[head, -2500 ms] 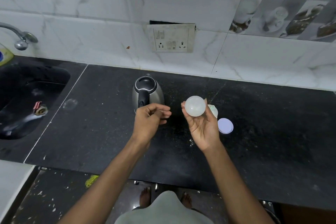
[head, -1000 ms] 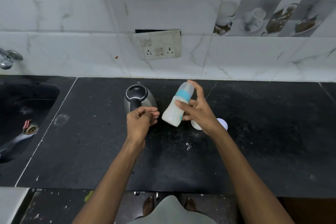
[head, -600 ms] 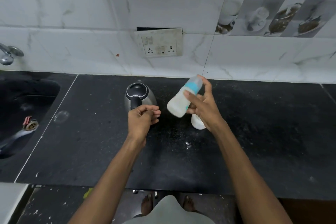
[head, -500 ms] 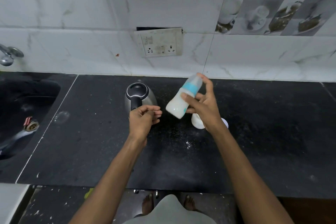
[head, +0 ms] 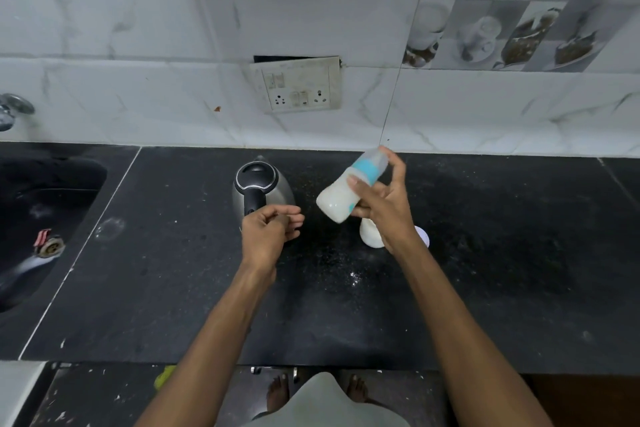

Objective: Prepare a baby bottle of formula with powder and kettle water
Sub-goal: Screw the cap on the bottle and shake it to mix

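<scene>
My right hand point(head: 382, 210) grips a baby bottle point(head: 341, 198) with a blue collar and clear cap, tilted with its cap toward the wall. White milky liquid fills its lower body. The bottle hangs above the black counter point(head: 485, 270). A steel kettle point(head: 258, 189) with a black lid and handle stands to the left. My left hand point(head: 268, 230) hovers just in front of the kettle, fingers loosely curled, holding nothing I can make out. A white powder container point(head: 369, 236) and its pale lid point(head: 422, 236) sit under my right hand, mostly hidden.
A dark sink point(head: 41, 218) lies at the left with a tap point(head: 12, 109) above it. A wall socket plate point(head: 299, 85) hangs on the marble tiles behind the kettle. Spilled white powder point(head: 353, 277) dots the counter in front of the container.
The bottle has gone from base-toward-me to tilted, and rocks up and down in my right hand between frames. My left hand stays near the kettle.
</scene>
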